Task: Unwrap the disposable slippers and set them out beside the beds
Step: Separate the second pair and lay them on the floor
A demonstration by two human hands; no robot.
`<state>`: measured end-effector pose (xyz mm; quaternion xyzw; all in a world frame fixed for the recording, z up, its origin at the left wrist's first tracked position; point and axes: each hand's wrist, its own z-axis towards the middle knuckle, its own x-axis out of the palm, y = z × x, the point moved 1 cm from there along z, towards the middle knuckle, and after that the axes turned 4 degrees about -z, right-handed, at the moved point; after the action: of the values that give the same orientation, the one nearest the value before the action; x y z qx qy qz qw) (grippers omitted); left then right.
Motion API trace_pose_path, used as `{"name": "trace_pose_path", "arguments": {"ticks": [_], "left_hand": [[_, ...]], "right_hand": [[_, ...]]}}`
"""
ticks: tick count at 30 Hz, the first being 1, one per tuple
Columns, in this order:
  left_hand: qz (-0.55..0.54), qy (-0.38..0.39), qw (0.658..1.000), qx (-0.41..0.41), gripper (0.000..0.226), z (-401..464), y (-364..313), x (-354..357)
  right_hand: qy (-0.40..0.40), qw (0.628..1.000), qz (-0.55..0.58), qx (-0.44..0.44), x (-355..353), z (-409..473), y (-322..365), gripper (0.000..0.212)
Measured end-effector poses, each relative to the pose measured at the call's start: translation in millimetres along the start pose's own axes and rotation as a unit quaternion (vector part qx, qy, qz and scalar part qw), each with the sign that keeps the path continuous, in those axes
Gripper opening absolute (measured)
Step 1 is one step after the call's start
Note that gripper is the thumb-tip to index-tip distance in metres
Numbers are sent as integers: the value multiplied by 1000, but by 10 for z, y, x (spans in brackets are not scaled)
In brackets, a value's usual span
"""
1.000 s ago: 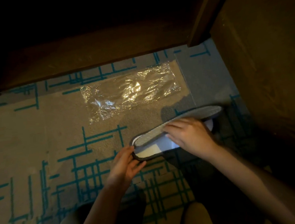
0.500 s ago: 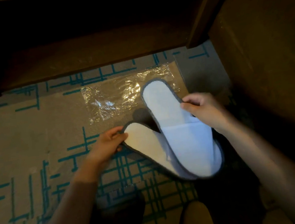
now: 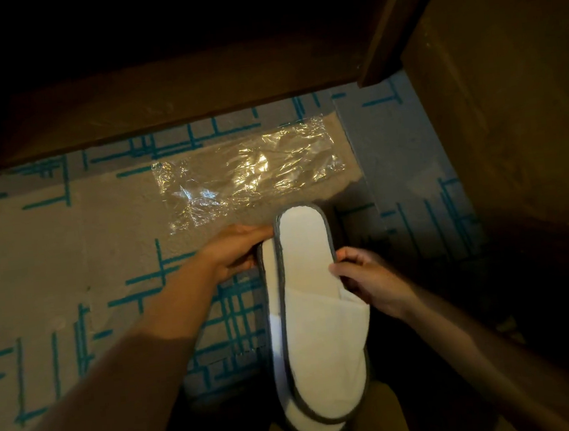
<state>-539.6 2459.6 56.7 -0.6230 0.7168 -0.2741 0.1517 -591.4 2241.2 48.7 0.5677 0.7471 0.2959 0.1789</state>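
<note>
The two slippers (image 3: 313, 302) are held stacked, one nearly covering the other, above the carpet (image 3: 73, 251) near its right side; their long axis runs away from the person, heels toward the far wooden furniture edge (image 3: 169, 98) and toes toward the person's knees. The top slipper (image 3: 305, 248) shows its white insole and grey piping; the under slipper (image 3: 273, 305) peeks out only as a strip along the left. The left hand (image 3: 234, 250) sits at the left of the heels, its fingers curled and pinching the under slipper's rim; the right hand (image 3: 367, 276) is on the opposite side, thumb and fingers pressed onto the top slipper's edge just where the vamp begins. Each hand thus has its own slipper, one to each side of the long axis, so parting them sideways is, I judge, the coming move (neither hand is clearly nearer). The empty plastic wrapper (image 3: 248, 173) lies flat on the carpet beyond the heels, just apart from them.

Half a second earlier the pair was splayed in a V, heels spread wide and the top heel over the wrapper; now they are closed into line and drawn nearer the person; a second ago they lay crosswise, nearly edge-on.
</note>
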Motion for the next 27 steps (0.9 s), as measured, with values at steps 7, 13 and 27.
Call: {"name": "trace_pose_path", "arguments": {"ticks": [7, 13, 27], "left_hand": [[-69, 14, 995, -63, 32, -162, 402, 44], [72, -11, 994, -82, 23, -277, 786, 215], [431, -191, 838, 273, 75, -239, 845, 468]], "right_hand": [[-174, 983, 64, 7, -159, 116, -88, 19], [-270, 956, 111, 10, -341, 126, -217, 24], [-343, 884, 302, 93, -546, -148, -387, 32]]}}
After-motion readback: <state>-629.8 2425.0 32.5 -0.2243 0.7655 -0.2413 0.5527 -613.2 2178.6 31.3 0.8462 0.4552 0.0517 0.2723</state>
